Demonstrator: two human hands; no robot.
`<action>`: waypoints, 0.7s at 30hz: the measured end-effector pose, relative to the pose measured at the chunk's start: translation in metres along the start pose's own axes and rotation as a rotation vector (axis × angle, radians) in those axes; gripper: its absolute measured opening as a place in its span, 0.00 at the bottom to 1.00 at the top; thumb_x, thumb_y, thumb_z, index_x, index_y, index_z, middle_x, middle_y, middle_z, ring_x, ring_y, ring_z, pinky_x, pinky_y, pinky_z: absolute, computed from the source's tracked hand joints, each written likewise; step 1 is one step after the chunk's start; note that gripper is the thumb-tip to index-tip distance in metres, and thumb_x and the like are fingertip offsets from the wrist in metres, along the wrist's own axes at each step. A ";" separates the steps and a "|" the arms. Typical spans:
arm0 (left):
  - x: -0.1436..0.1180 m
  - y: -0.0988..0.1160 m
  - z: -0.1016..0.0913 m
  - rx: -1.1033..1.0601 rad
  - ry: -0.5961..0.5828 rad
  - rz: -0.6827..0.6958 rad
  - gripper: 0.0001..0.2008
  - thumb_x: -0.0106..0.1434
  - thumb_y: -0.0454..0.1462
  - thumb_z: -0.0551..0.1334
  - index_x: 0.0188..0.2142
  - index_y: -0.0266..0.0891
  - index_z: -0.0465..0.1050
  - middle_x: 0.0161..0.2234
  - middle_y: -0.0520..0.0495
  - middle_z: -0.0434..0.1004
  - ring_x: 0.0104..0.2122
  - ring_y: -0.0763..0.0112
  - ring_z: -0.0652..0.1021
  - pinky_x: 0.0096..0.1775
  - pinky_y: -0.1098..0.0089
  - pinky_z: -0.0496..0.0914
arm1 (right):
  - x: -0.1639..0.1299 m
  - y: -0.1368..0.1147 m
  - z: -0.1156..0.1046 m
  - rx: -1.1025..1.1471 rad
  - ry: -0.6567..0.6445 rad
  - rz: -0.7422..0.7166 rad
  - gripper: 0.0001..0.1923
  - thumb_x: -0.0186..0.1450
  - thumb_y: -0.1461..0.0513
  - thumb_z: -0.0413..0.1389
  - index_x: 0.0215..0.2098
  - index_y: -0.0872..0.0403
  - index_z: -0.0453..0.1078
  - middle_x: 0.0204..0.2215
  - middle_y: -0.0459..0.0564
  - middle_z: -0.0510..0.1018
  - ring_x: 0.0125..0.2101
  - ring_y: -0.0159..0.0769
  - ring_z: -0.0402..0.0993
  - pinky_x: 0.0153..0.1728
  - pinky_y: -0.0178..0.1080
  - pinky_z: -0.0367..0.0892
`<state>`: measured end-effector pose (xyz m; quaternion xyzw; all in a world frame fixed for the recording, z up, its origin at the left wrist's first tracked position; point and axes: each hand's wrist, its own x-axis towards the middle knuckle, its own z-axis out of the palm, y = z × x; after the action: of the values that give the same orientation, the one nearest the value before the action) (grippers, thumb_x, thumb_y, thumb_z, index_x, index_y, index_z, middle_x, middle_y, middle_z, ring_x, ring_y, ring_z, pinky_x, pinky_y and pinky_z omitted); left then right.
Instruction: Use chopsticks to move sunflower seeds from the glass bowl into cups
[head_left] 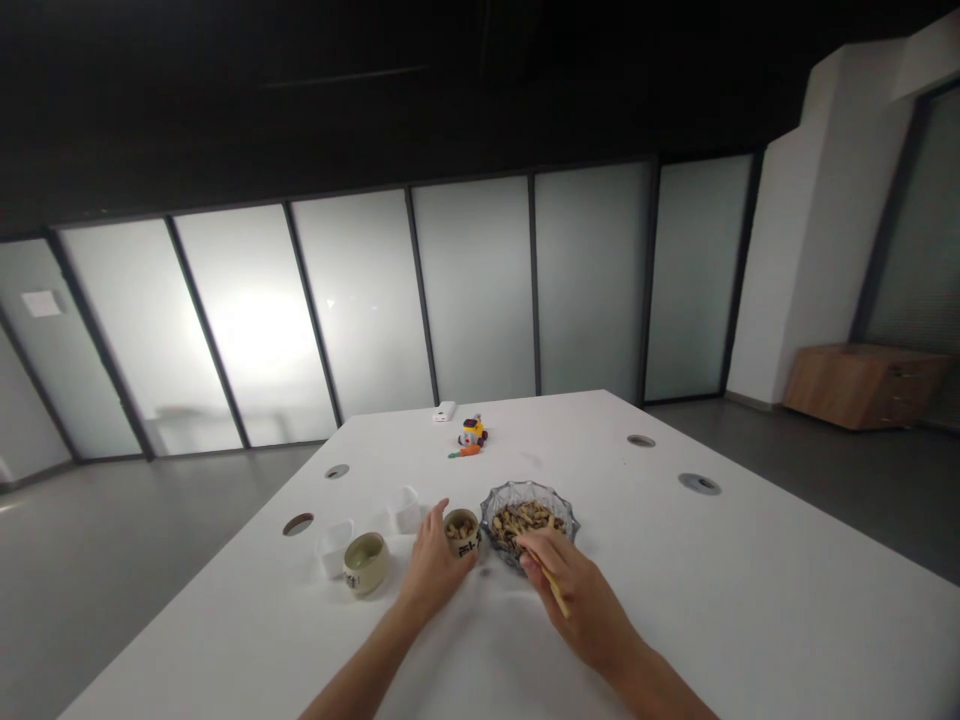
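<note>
My left hand (pixel 431 562) rests on the white table (pixel 712 590) and holds the side of a small cream cup (pixel 463 530) with several nuts in it. My right hand (pixel 574 590) grips a pair of wooden chopsticks (pixel 553 582) whose tips reach into a glass bowl (pixel 528 517) full of brown nuts. The bowl stands just right of the cup.
A second cream cup (pixel 365 562) and two small clear plastic cups (pixel 334 545) (pixel 406 508) stand left of my left hand. Small toys (pixel 471 436) and a white box (pixel 444 411) lie at the far edge. Round cable holes (pixel 699 484) dot the table.
</note>
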<state>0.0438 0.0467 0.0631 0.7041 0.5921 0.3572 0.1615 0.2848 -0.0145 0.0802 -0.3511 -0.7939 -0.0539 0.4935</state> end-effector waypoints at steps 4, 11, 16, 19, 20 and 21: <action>0.006 0.008 -0.001 0.018 -0.067 0.023 0.36 0.54 0.36 0.69 0.63 0.39 0.64 0.61 0.35 0.76 0.60 0.51 0.77 0.62 0.59 0.68 | -0.006 0.001 0.003 -0.033 -0.147 0.044 0.11 0.76 0.65 0.49 0.52 0.50 0.72 0.44 0.52 0.81 0.43 0.40 0.83 0.43 0.41 0.80; 0.030 0.048 -0.016 0.060 -0.012 -0.015 0.33 0.61 0.40 0.69 0.63 0.37 0.63 0.55 0.35 0.80 0.57 0.48 0.79 0.58 0.55 0.70 | -0.006 0.003 -0.003 -0.078 -0.266 0.099 0.11 0.75 0.67 0.50 0.49 0.52 0.73 0.44 0.54 0.79 0.44 0.42 0.81 0.45 0.44 0.80; 0.061 0.120 -0.009 0.067 -0.109 0.080 0.32 0.64 0.45 0.70 0.63 0.38 0.64 0.53 0.37 0.82 0.52 0.53 0.82 0.53 0.60 0.73 | -0.007 0.006 -0.002 -0.152 -0.366 0.089 0.09 0.73 0.68 0.52 0.45 0.52 0.73 0.44 0.53 0.79 0.44 0.44 0.80 0.43 0.44 0.79; 0.070 0.170 0.015 0.107 -0.257 0.170 0.33 0.63 0.48 0.72 0.61 0.37 0.67 0.50 0.38 0.83 0.49 0.54 0.83 0.49 0.64 0.75 | -0.008 0.010 -0.002 -0.153 -0.400 0.096 0.08 0.73 0.67 0.54 0.46 0.51 0.74 0.47 0.53 0.79 0.48 0.46 0.80 0.47 0.45 0.79; 0.071 0.185 0.025 0.131 -0.303 0.199 0.34 0.62 0.49 0.72 0.62 0.37 0.67 0.50 0.38 0.83 0.49 0.53 0.83 0.48 0.64 0.75 | -0.008 0.012 -0.003 -0.141 -0.409 0.104 0.09 0.73 0.67 0.54 0.47 0.52 0.74 0.48 0.54 0.79 0.50 0.47 0.80 0.49 0.46 0.79; 0.072 0.198 0.037 0.159 -0.344 0.227 0.35 0.61 0.50 0.72 0.62 0.37 0.67 0.51 0.37 0.83 0.50 0.52 0.83 0.48 0.63 0.75 | -0.008 0.013 -0.004 -0.123 -0.415 0.114 0.09 0.73 0.67 0.54 0.48 0.52 0.74 0.49 0.55 0.79 0.51 0.48 0.80 0.51 0.47 0.79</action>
<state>0.2151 0.0734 0.1885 0.8273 0.4990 0.2000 0.1630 0.2980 -0.0108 0.0724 -0.4282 -0.8526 -0.0008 0.2995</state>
